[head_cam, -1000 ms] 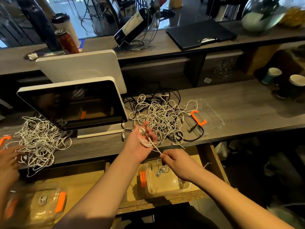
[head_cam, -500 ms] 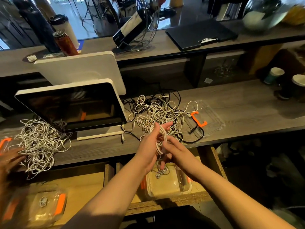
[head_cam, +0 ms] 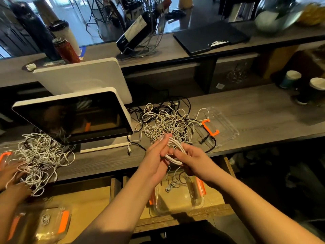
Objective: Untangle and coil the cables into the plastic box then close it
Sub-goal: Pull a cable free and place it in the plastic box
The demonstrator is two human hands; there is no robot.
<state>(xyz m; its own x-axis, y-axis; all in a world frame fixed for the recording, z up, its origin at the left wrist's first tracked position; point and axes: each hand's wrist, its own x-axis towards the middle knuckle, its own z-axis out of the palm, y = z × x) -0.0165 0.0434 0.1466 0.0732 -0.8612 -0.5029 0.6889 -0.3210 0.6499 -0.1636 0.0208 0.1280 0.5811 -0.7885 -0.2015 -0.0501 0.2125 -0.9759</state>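
I see a white cable (head_cam: 174, 152) looped into a small coil, held up between my two hands just above the front edge of the tabletop (head_cam: 255, 110). My left hand (head_cam: 154, 159) has the loops wound round its straight fingers. My right hand (head_cam: 191, 159) pinches the coil from the right side with curled fingers.

Directly below the hands, a clear plastic box (head_cam: 177, 196) with orange clips sits on a lower wooden shelf (head_cam: 84, 199), open, with a small coiled cable already inside; a loose end hangs from my hands into it.

Just behind the hands lies a tangled heap of white and black cables (head_cam: 168, 122) on the tabletop. To its right rests the clear lid (head_cam: 223, 124) with an orange latch, some wires lying over it.

To the left stands a white-framed screen (head_cam: 73, 115), close against the heap. Farther left, a second pile of white cables (head_cam: 40, 155) is being handled by another person's hands (head_cam: 10, 175), with another clear box (head_cam: 44, 224) below them.

Two paper cups (head_cam: 306, 85) stand at far right.
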